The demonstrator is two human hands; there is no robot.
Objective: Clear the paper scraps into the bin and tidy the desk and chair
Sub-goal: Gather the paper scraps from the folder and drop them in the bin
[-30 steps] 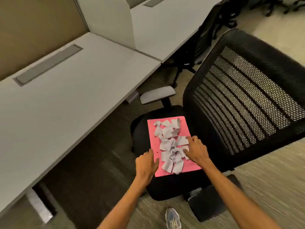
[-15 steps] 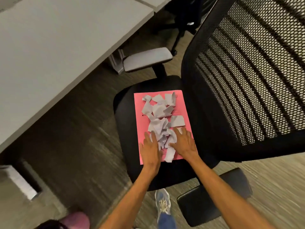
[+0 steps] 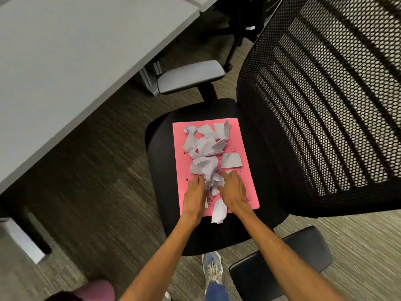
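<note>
A pink folder (image 3: 243,183) lies on the black seat (image 3: 161,161) of a mesh-backed office chair (image 3: 321,109). Several torn white paper scraps (image 3: 206,148) are heaped on the folder. My left hand (image 3: 194,197) and my right hand (image 3: 233,192) press in from either side of the nearest scraps, bunching them into a crumpled clump (image 3: 213,182) between the fingers. One scrap (image 3: 219,210) hangs over the folder's near edge. No bin is in view.
A grey desk (image 3: 71,51) fills the upper left, with its leg (image 3: 149,77) beside the chair's grey left armrest (image 3: 191,76). The right armrest (image 3: 282,263) is at the lower right. My shoe (image 3: 212,270) stands under the seat. Carpet covers the floor.
The view has dropped closer to the chair seat. Both hands slid inward along the folder and squeezed the near scraps together into a crumpled clump.
</note>
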